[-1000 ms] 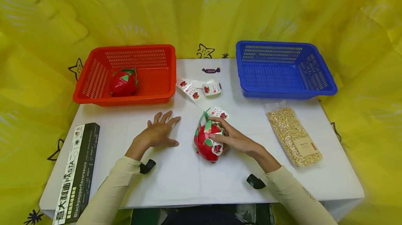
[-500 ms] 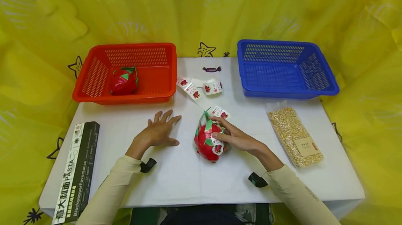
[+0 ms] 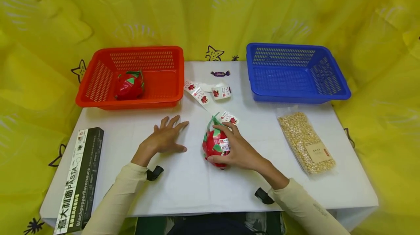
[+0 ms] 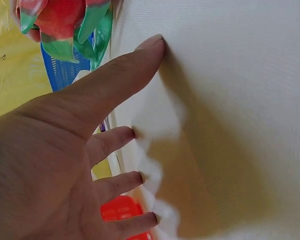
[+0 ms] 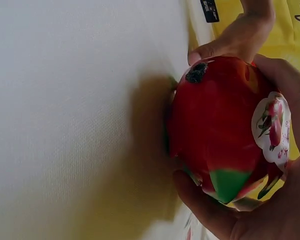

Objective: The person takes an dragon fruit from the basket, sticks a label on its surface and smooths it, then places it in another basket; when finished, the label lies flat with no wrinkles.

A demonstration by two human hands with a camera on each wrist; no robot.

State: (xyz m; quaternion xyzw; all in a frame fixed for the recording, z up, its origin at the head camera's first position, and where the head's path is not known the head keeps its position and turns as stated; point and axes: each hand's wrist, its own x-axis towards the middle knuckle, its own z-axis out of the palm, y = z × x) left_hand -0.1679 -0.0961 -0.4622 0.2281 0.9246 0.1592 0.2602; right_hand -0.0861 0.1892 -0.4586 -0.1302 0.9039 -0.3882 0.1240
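A red dragon fruit (image 3: 213, 143) with green scales stands in the middle of the white table. My right hand (image 3: 241, 149) grips it from the right, thumb on the near side and fingers on the far side. A white sticker (image 5: 272, 130) with a fruit picture is on its skin, partly hidden by the hand in the head view. My left hand (image 3: 164, 138) rests on the table to the left of the fruit, fingers spread and holding nothing. Just behind the fruit lies a strip of fruit stickers (image 3: 201, 96) unwinding from its roll.
A red basket (image 3: 164, 98) at the back left holds another dragon fruit (image 3: 129, 86). At the back right stands a blue basket (image 3: 295, 96). A bag of corn kernels (image 3: 300, 133) lies right, a pasta box (image 3: 80, 176) left, and a purple-wrapped candy (image 3: 220, 73) at the back.
My right hand has shifted from touching the sticker to gripping around the dragon fruit, its thumb moving toward the near side. The left hand has stayed in place.
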